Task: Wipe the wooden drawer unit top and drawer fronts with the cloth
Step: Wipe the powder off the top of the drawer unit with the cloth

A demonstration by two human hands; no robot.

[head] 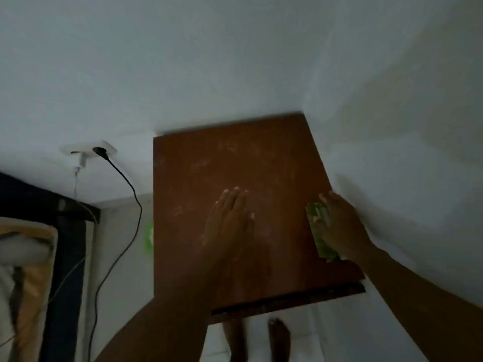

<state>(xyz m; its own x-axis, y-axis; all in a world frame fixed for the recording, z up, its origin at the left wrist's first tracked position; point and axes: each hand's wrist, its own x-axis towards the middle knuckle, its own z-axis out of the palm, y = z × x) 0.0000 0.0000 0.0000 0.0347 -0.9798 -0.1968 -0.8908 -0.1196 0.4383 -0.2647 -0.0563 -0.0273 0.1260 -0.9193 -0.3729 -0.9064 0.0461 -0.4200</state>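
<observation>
Head view looks steeply down on the wooden drawer unit top (261,158), which sits in a corner. The back wall (209,74) is met at its 12 o'clock edge and the side wall (392,178) at its 3 o'clock edge. The green cloth (325,250) is found at about 4 o'clock on the top, close against the side wall, and is pressed flat under the right hand (342,228). That hand's fingers are laid fairly straight over the cloth, and no curl round it is made out. The left hand (230,223) is rested palm down near the centre, its fingers straight and close together, holding nothing.

The top is judged to be in the course of being wiped. Pale dust smears (201,163) are seen from the centre out to 11 o'clock, so most of the surface is judged yet to be done. Overlapping passes from 3 o'clock toward 9 o'clock are advised, with even pressure kept on the cloth and the left hand lifted clear of each pass.

Open room is offered only at the 9 o'clock and 6 o'clock edges, where dust could be swept off. At 12 and 3 o'clock the cloth would be stopped by the walls, so the corner at 1 o'clock calls for fingertip work. A wall socket (88,150) with a black cable (130,189) hangs beyond the 9 o'clock side, well apart. Only the front lip (287,300) is shown at 6 o'clock; the drawer fronts themselves are hidden.
</observation>
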